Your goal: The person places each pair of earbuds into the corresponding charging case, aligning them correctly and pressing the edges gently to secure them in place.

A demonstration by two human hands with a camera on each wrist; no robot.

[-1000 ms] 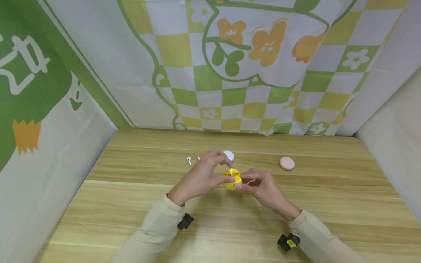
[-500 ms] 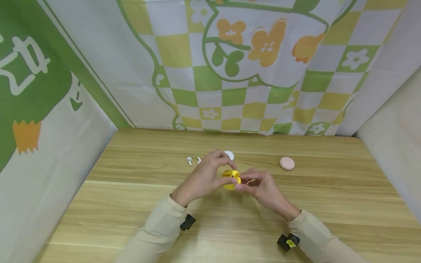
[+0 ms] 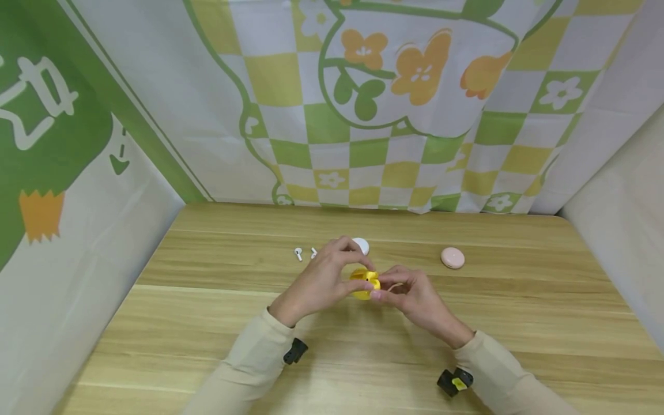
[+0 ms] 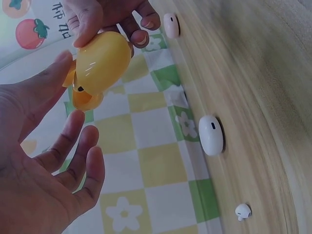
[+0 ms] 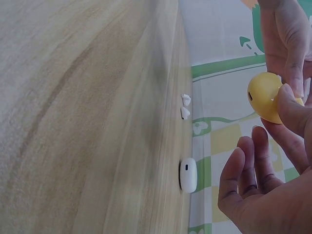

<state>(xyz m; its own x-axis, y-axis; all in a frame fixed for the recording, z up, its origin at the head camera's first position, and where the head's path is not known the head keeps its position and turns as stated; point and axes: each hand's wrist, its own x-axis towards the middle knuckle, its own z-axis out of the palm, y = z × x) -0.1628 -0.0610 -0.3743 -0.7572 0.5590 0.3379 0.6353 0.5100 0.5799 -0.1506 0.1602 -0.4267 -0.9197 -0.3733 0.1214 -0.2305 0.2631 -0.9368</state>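
A yellow earbud case (image 3: 361,287) is held above the table between both hands, its lid partly raised in the left wrist view. My right hand (image 3: 417,297) pinches the body of the yellow case (image 5: 263,95) between thumb and fingers. On the other side, the thumb of my left hand (image 3: 324,276) lies against the case near the lid. The left index fingertip is close to the lid (image 4: 87,101), and its other fingers are loosely bent. Part of the case is hidden behind the thumbs. Whatever is inside it cannot be seen.
Behind the left hand lies a white earbud case (image 3: 361,246), partly covered. Two white earbuds, one (image 3: 298,253) farther left and another (image 3: 313,252) beside the left hand, rest on the wooden table (image 3: 207,323). A pink round case (image 3: 452,257) sits to the right.
The left hand has shifted slightly right, uncovering more of the second earbud. The yellow case has turned a little in the hands. The right hand stays where it was.
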